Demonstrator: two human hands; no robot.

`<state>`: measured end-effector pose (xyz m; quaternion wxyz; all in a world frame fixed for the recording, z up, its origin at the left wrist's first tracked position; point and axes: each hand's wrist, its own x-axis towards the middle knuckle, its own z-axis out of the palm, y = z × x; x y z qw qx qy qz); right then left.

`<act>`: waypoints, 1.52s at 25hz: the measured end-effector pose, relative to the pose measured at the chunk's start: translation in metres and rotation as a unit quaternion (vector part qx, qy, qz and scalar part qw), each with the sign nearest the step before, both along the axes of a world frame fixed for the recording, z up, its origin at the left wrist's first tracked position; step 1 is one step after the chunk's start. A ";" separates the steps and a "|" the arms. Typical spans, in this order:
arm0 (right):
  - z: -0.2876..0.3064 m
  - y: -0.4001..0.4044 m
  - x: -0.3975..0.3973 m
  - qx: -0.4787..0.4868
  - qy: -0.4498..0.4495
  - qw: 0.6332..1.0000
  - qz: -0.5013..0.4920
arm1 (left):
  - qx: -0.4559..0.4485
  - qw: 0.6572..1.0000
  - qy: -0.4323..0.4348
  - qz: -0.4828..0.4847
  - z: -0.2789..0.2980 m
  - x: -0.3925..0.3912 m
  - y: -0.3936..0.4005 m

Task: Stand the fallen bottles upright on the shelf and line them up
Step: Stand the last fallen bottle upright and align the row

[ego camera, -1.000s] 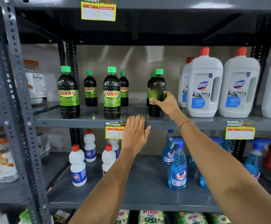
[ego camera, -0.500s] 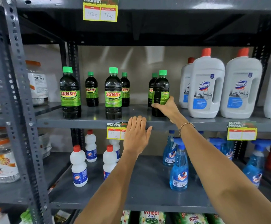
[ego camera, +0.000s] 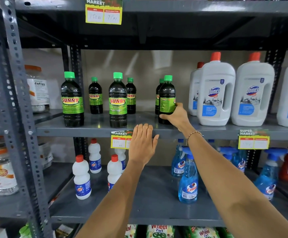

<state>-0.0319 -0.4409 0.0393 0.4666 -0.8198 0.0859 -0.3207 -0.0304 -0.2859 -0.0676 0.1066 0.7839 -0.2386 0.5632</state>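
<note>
Dark bottle (ego camera: 167, 100), upright on the grey shelf (ego camera: 95, 130) at 3 o'clock of its two front mates, is being gripped low by the right hand (ego camera: 176, 116). The left hand (ego camera: 142, 146) is hovering flat, empty. Next, I think: turning its label forward, sliding it into line.

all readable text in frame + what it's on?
"SUNNY": dark bottles
"Domex": white jugs
"Colin", "5X": blue spray bottle
"fitfizz": jars
"Wheel 2in1": bottom packs
"SUPER MARKET", "MRP", "150", "75": top price tag
White bottles' logo, fine print: unreadable.
</note>
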 end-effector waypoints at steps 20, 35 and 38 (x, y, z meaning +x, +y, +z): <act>-0.003 -0.006 0.014 -0.016 0.072 0.995 0.068 | 0.003 1.000 -0.012 -0.011 -0.001 0.004 0.002; -0.001 -0.024 -0.003 0.059 0.040 0.992 0.106 | -0.048 0.987 0.152 -0.026 0.068 -0.008 -0.004; -0.002 -0.028 0.002 0.064 0.043 0.994 0.077 | -0.081 0.916 0.377 -0.107 0.107 0.005 -0.014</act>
